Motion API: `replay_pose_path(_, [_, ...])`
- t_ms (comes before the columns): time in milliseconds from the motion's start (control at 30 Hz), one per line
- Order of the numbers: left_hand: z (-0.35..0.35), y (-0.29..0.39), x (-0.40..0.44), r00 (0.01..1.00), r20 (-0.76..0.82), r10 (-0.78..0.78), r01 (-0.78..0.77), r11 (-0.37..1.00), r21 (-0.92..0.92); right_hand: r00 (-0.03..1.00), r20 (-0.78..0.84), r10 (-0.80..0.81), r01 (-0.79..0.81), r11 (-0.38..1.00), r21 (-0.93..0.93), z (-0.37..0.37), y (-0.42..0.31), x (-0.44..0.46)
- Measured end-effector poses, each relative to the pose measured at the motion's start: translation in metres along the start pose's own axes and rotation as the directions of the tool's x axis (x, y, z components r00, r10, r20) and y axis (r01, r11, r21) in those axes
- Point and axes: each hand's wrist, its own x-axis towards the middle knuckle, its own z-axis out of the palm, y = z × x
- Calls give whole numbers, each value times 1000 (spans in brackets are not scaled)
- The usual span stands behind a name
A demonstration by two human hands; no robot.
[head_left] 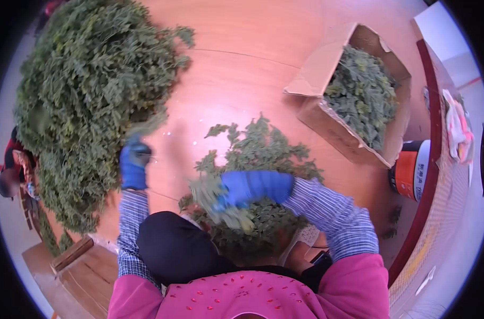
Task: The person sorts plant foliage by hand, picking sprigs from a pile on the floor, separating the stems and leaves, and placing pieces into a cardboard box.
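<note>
My left hand (134, 165), in a blue glove, is at the right edge of a tall heap of leafy green sprigs (93, 90). Its fingers are closed on a blurred leafy sprig (149, 125) that sticks out past the fingertips. My right hand (258, 188), gloved in blue too, is closed around a small bunch of leafy sprigs (213, 194), smeared by motion. This bunch hangs over a smaller pile of sprigs (268, 149) on the table in front of me. Part of that pile is hidden under my right hand and forearm.
An open cardboard box (327, 114) holding more sprigs stands on the orange table (236, 32) at the right. Beyond it is an orange and white bucket (409, 170) beside a dark red edge (431, 106). Another person (19, 165) is at the far left, above a cardboard box (88, 276).
</note>
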Motion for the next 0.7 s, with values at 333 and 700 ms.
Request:
replay_pose_path(333, [30, 96, -16, 888, 228, -400, 460, 787, -411, 225, -947, -229, -958, 124, -257, -182, 51, -322])
replay_pose_path(700, [116, 188, -37, 713, 504, -487, 369, 872, 320, 614, -280, -738, 232, 508, -830, -61, -51, -10])
